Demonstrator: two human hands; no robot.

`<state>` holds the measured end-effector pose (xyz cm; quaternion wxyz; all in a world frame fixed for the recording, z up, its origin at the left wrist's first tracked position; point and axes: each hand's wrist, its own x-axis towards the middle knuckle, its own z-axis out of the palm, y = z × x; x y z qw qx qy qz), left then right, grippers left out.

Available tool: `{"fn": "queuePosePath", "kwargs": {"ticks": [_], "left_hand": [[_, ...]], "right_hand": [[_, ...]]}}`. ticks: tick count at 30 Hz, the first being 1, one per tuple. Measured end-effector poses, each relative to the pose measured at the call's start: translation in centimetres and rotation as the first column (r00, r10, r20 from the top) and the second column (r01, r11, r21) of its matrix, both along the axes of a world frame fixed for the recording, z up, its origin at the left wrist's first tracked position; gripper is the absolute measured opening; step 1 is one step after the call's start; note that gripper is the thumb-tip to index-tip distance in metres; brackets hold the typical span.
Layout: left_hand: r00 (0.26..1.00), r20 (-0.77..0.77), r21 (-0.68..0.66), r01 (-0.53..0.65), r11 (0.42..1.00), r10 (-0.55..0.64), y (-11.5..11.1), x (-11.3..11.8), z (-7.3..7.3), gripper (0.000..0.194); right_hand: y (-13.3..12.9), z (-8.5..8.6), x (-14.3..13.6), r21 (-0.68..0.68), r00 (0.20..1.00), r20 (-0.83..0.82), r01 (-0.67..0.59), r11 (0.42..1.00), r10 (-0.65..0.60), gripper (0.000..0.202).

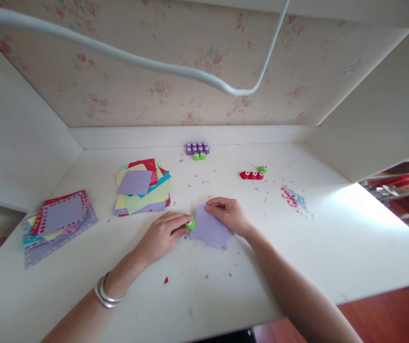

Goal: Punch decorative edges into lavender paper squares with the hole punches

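My left hand (167, 233) is closed on a small green punch (190, 224), which sits at the left edge of a purple paper sheet (211, 229). The fingers of my right hand (228, 214) pinch the top right part of that sheet. Small notches show along the sheet's lower edge. Whether the paper's left edge lies inside the punch is too small to tell. Small purple paper bits are scattered around both hands.
On the white table (147, 305) are a colored paper stack (135, 183), punched sheets (63, 214) at far left, purple punches (195, 149) with two green ones at the back, red punches (252, 176) beside a green one (262, 169), and confetti (295, 199) at right.
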<state>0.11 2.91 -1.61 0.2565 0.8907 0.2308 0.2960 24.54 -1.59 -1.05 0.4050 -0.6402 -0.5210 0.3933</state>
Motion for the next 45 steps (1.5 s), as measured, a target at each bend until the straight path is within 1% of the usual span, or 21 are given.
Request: {"fn": "queuePosePath", "kwargs": {"ticks": [2, 5, 7, 8, 11, 13, 16, 19, 25, 36, 45], "left_hand": [[0.999, -0.024, 0.017, 0.024, 1.0, -0.023, 0.0, 0.0, 0.0, 0.032], [0.998, -0.057, 0.029, 0.042, 0.999, -0.04, -0.1, 0.0, -0.1, 0.033], [0.996, -0.075, 0.026, 0.042, 0.999, -0.04, -0.2, 0.0, -0.2, 0.033], [0.996, -0.082, 0.021, 0.041, 0.999, -0.039, -0.2, -0.1, -0.1, 0.033], [0.995, -0.091, -0.002, 0.037, 0.999, -0.037, -0.3, -0.2, 0.1, 0.033], [0.995, -0.092, -0.018, 0.036, 0.999, -0.037, -0.3, -0.3, 0.3, 0.032], [0.995, -0.09, -0.031, 0.04, 0.999, -0.042, -0.4, -0.5, 0.3, 0.03], [0.996, -0.085, -0.027, 0.038, 0.999, -0.04, -0.4, -0.5, 0.3, 0.028], [0.996, -0.089, -0.016, 0.03, 0.999, -0.031, -0.6, -0.5, 0.4, 0.027], [0.996, -0.09, -0.012, 0.027, 1.0, -0.028, -0.7, -0.6, 0.5, 0.027], [0.995, -0.097, -0.013, 0.03, 0.999, -0.031, -0.7, -0.6, 0.6, 0.027]], "right_hand": [[0.0, 0.0, -0.1, 0.018, 0.999, 0.036, -0.003, 1.0, 0.003, 0.02], [0.1, -0.1, -0.3, 0.052, 0.99, 0.139, -0.011, 0.999, 0.004, 0.018], [0.0, -0.1, -0.5, 0.107, 0.976, 0.22, -0.028, 0.994, 0.004, 0.018], [0.0, -0.1, -0.6, 0.156, 0.965, 0.261, -0.039, 0.987, -0.004, 0.02], [-0.7, 0.3, -0.7, 0.344, 0.915, 0.4, -0.094, 0.934, -0.055, 0.023], [-1.5, 0.5, -0.7, 0.401, 0.872, 0.487, -0.17, 0.9, -0.052, 0.024], [-2.7, 0.5, -0.6, 0.356, 0.807, 0.588, -0.309, 0.882, 0.046, 0.027], [-3.2, 0.2, -0.6, 0.299, 0.755, 0.648, -0.371, 0.879, 0.098, 0.026], [-2.8, -0.3, -0.5, 0.282, 0.747, 0.658, -0.361, 0.889, 0.095, 0.025], [-2.8, 0.1, -0.5, 0.276, 0.751, 0.653, -0.362, 0.89, 0.103, 0.024], [-2.8, 0.0, -0.6, 0.268, 0.746, 0.658, -0.361, 0.893, 0.104, 0.024]]}}
